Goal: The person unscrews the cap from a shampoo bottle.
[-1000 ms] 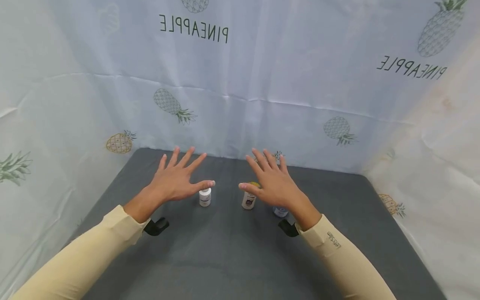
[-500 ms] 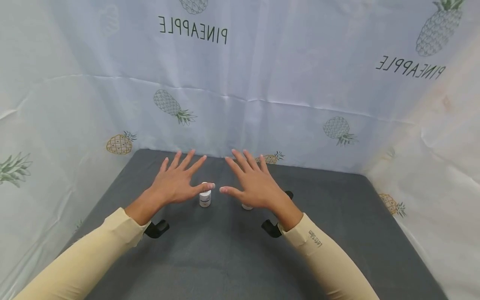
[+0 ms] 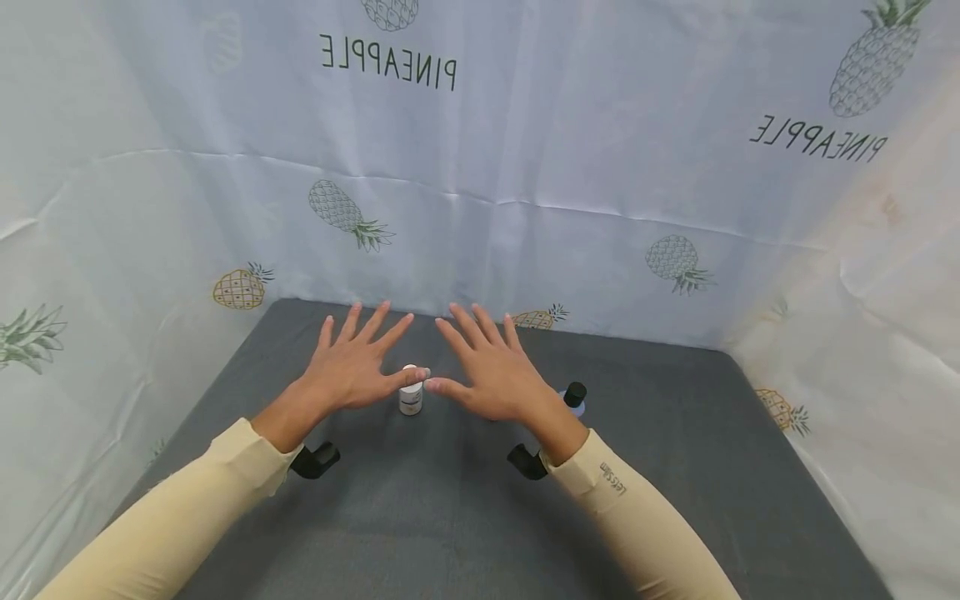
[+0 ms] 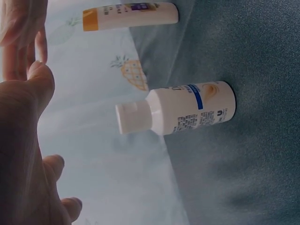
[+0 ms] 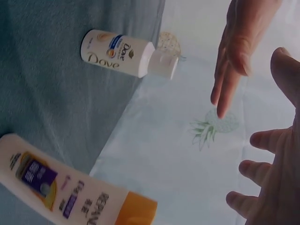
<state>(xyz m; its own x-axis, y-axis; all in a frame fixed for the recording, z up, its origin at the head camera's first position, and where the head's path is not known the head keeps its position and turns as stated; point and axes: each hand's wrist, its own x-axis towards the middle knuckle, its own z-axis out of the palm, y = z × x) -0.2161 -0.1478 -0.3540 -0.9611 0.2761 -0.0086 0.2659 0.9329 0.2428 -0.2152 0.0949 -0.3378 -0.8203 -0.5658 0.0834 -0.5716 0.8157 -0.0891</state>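
Note:
My left hand hovers with spread fingers above the grey table, its thumb overlapping a small white Dove bottle in the head view. That Dove bottle stands upright with a white cap in the left wrist view. Level with it, my right hand is also spread and holds nothing; the two thumb tips almost meet. A white bottle with an orange cap stands near the right hand and is nearly all hidden beneath it in the head view. Past the right wrist shows a bluish bottle with a black cap.
The grey cloth-covered table is enclosed by a pale curtain with pineapple prints behind and at both sides. Black curved wrist mounts stick out below both wrists.
My right hand has moved left toward the left hand, covering the orange-capped bottle and uncovering the black-capped one. My left hand has barely moved.

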